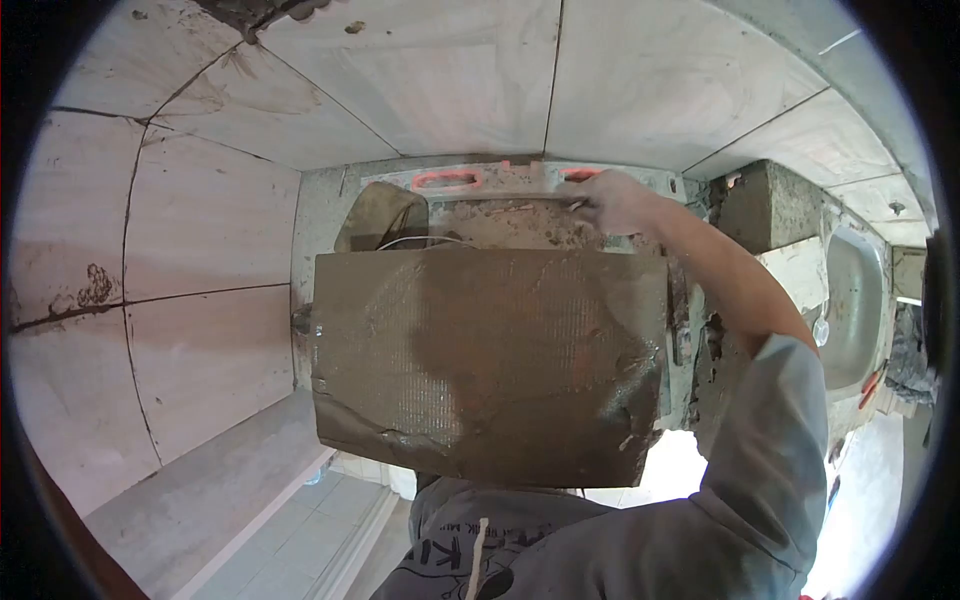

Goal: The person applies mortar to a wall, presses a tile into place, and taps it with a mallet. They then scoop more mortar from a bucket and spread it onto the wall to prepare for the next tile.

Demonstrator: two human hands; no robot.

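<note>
A large tile (520, 370), its textured back coated in wet grey-brown mortar, is in front of my body and fills the middle of the view. My right hand (622, 203) reaches past its far edge. The fingers are curled and pinched together, and what lies between them is too small to make out. Close behind that hand, a long spirit level (520, 182) with orange-rimmed openings runs along the wall; the hand covers part of its right opening. My left hand does not show.
Large pale tiles (460, 80) cover the walls. A brown, rounded object (382, 217) and a thin white wire (425, 240) lie beyond the tile. At right are a mortar-stained block (768, 207) and a basin (855, 300), with a red-handled tool (870, 388) beside it.
</note>
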